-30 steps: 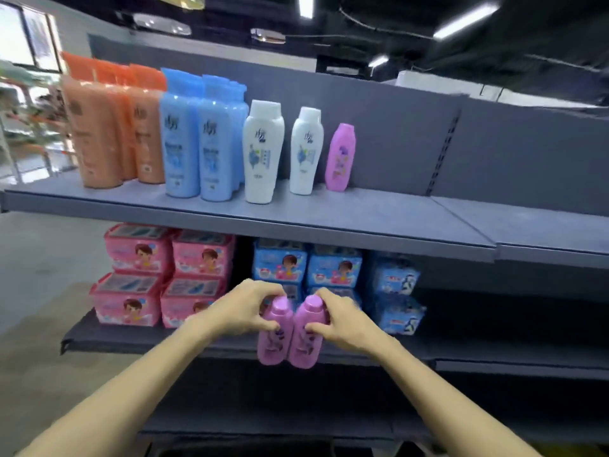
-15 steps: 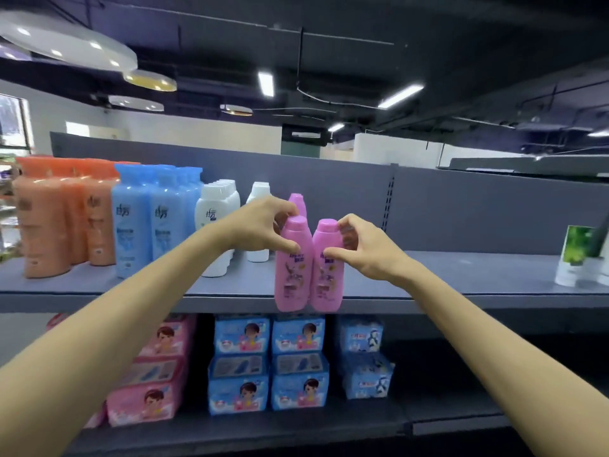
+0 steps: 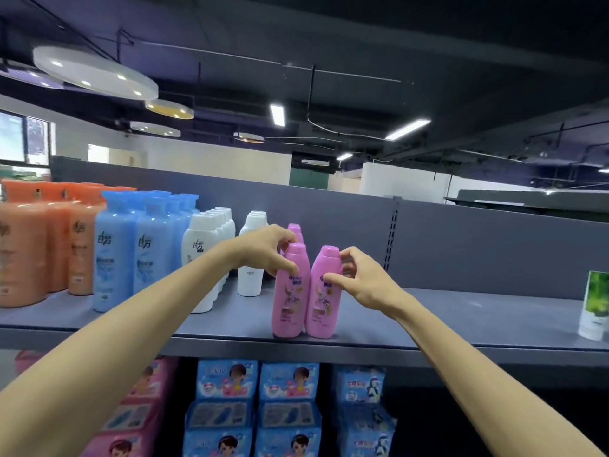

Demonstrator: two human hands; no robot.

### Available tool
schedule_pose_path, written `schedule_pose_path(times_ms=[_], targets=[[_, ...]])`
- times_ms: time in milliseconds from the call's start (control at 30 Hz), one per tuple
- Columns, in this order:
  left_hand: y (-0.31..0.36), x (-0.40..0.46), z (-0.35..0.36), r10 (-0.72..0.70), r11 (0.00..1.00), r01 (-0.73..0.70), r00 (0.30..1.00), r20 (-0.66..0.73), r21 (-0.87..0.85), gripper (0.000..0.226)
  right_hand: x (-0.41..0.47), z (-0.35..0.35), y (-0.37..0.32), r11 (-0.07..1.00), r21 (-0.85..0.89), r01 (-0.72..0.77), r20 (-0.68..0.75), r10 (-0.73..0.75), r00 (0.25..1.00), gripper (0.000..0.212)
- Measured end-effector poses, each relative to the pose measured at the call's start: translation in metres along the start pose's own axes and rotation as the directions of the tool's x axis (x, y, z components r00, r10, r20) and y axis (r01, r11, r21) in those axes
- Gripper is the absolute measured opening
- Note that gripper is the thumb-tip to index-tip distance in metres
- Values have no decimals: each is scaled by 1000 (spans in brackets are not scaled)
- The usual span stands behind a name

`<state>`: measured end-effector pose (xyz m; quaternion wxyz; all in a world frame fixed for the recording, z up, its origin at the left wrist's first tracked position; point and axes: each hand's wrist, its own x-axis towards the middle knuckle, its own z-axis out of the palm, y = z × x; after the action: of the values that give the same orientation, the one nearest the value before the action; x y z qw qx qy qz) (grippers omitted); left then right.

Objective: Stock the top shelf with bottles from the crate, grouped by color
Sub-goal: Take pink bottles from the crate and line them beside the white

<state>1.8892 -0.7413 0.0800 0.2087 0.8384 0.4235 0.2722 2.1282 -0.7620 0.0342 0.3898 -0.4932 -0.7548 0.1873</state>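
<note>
1. Top shelf [image 3: 461, 328]: grey deck with a grey back panel, running across your whole view.
2. Orange bottles [image 3: 23, 252]: far left on the shelf, several rows deep.
3. Blue bottles [image 3: 115, 255]: just right of the orange ones, also in rows front to back.
4. White bottles [image 3: 204, 258]: next to the right, two files; the right file [image 3: 252, 268] stands further back, partly behind your left wrist.
5. Lower shelf: pink packs [image 3: 131, 420] at left, blue packs [image 3: 257, 407] at centre and right.
6. Green-and-white pack [image 3: 596, 305]: at the far right of the top shelf, well apart from the bottles.
7. Left pink bottle [image 3: 290, 295]: upright near the front edge of the shelf, base down on the deck. Your left hand [image 3: 263, 249] pinches it at the shoulder, just below the cap, thumb in front and fingers curled behind.
8. Right pink bottle [image 3: 321, 298]: touching the left one, tilted slightly right at the top, base on the deck. Your right hand [image 3: 362, 282] pinches it at the neck, thumb on the front face, fingertips at the cap.
9. Third pink bottle [image 3: 295, 229]: right behind your left hand, only its cap showing.
</note>
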Motion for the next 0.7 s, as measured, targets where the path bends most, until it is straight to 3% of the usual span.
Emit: schedule_pose_path(times_ms=[167, 333, 500, 700], targets=[[-10, -5, 0, -20, 985, 24, 999, 27, -168, 37, -4, 7, 16, 995, 103, -12, 3, 12, 1000, 35], [-32, -26, 22, -14, 964, -2, 998, -56, -267, 38, -17, 22, 30, 990, 137, -33, 17, 31, 999, 32], [-54, -40, 65, -34, 984, -4, 978, -205, -178, 43, -25, 27, 38, 999, 4, -34, 55, 34, 998, 38], [-62, -29, 78, -51, 995, 21, 951, -304, -102, 39, -19, 26, 39, 1000, -11, -18, 71, 19, 997, 37]])
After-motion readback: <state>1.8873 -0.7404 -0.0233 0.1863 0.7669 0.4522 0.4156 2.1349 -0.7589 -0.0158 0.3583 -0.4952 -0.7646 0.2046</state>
